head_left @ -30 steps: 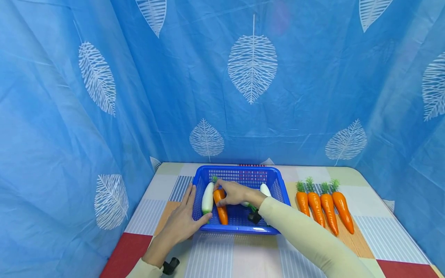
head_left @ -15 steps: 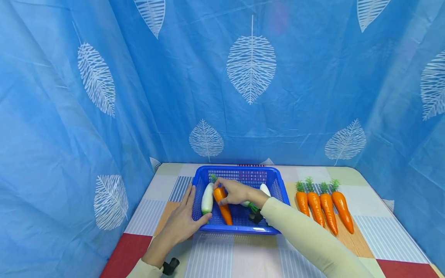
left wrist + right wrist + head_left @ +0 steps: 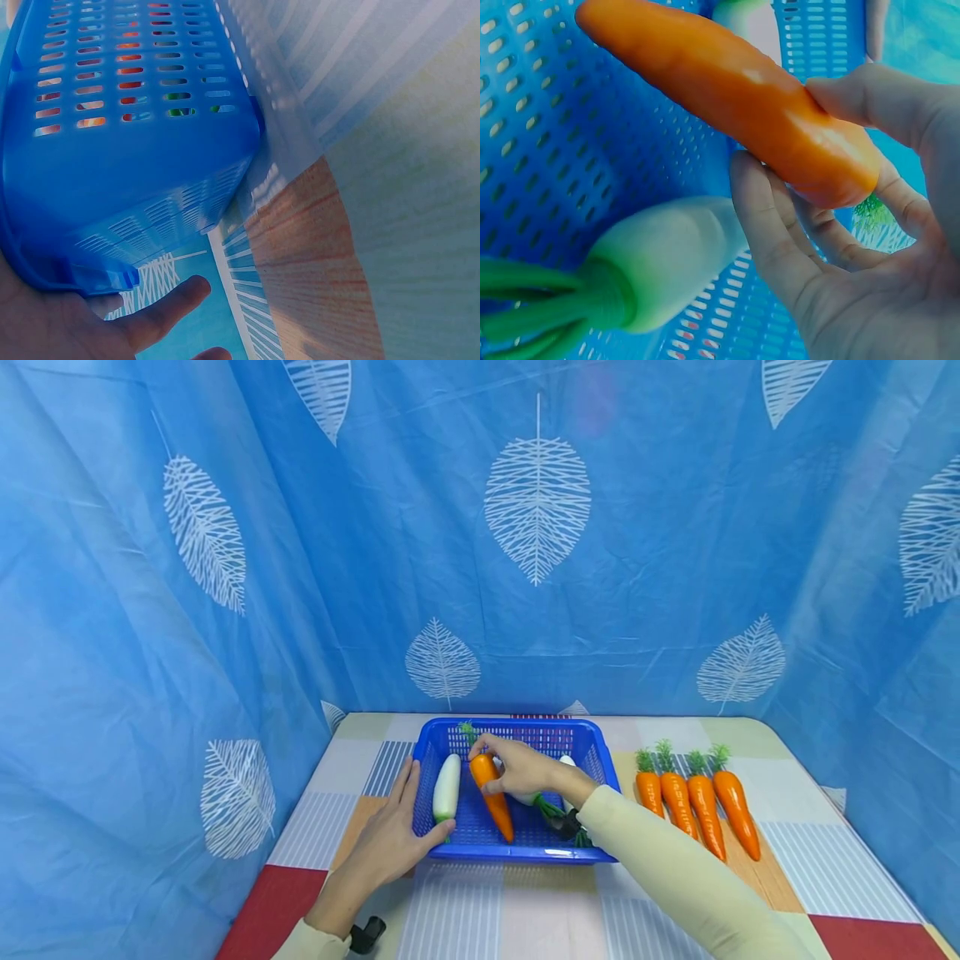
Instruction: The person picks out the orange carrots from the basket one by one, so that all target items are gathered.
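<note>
My right hand (image 3: pixel 517 768) pinches the thick end of an orange carrot (image 3: pixel 499 815) between thumb and fingers, inside a blue plastic basket (image 3: pixel 517 853). In the right wrist view the carrot (image 3: pixel 727 79) slants over the basket floor, its green tuft (image 3: pixel 871 214) partly behind the fingers. Below it lies a white radish (image 3: pixel 671 251) with green stalks. Another white radish (image 3: pixel 447 787) lies along the basket's left side. A further one (image 3: pixel 567 763) is partly hidden by my right arm. My left hand (image 3: pixel 401 831) rests against the basket's left end, fingers straight, thumb at the near corner.
Several orange carrots (image 3: pixel 703 810) with green tops lie side by side on the table right of the basket. A patchwork-patterned cloth (image 3: pixel 547 910) covers the table. Blue leaf-print curtains (image 3: pixel 645 568) hang behind and at both sides.
The right hand has moved right and slightly up with the carrot, away from the left radish. The carrot now slants more, and its top has come into sight. The left hand stays in place.
</note>
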A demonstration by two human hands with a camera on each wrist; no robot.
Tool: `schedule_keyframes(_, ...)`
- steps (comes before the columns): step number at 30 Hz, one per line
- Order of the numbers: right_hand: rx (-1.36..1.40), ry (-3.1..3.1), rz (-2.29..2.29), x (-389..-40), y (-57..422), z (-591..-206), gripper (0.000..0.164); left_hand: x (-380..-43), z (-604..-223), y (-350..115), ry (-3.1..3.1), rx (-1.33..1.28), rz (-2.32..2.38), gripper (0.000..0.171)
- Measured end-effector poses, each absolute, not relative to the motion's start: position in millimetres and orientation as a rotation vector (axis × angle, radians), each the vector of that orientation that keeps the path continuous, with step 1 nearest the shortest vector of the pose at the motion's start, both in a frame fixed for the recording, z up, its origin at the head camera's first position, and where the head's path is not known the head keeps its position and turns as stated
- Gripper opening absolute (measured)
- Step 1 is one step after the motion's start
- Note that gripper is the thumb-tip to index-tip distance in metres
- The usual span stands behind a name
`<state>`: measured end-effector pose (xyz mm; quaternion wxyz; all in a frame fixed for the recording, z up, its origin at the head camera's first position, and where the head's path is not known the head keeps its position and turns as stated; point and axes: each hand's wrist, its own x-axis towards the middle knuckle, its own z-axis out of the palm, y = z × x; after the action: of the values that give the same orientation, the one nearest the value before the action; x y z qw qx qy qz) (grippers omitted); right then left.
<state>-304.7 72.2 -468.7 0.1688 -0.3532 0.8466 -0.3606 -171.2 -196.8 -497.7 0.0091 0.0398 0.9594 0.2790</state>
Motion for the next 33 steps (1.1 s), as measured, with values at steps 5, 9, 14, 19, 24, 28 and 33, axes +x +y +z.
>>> schedule_keyframes(5,-1.017,2.408,-1.059,-305.3,80.7,-464.3,0.050,-171.4,-497.7,-196.7,2.999,0.124,0.866,0.121)
schedule_keyframes(9,-1.010,2.418,-1.079,-305.4,86.9,-460.0,0.049,-171.3,-497.5,-196.6,2.999,0.130,0.868,0.121)
schedule_keyframes(14,-1.042,2.435,-1.081,-303.6,94.2,-452.0,0.048,-171.2,-497.5,-196.5,2.996,0.131,0.862,0.121)
schedule_keyframes(19,-1.050,2.451,-1.107,-301.5,103.8,-446.0,0.048,-171.6,-496.5,-196.2,3.001,0.140,0.859,0.121)
schedule_keyframes(24,-1.010,2.479,-1.130,-297.7,116.5,-442.0,0.046,-171.0,-496.6,-196.1,3.002,0.148,0.852,0.121)
schedule_keyframes(28,-0.997,2.513,-1.151,-296.4,127.2,-440.0,0.047,-170.5,-496.8,-196.3,2.999,0.143,0.856,0.121)
schedule_keyframes(33,-0.964,2.547,-1.194,-294.3,141.0,-436.6,0.049,-170.8,-497.0,-196.3,3.002,0.147,0.869,0.122)
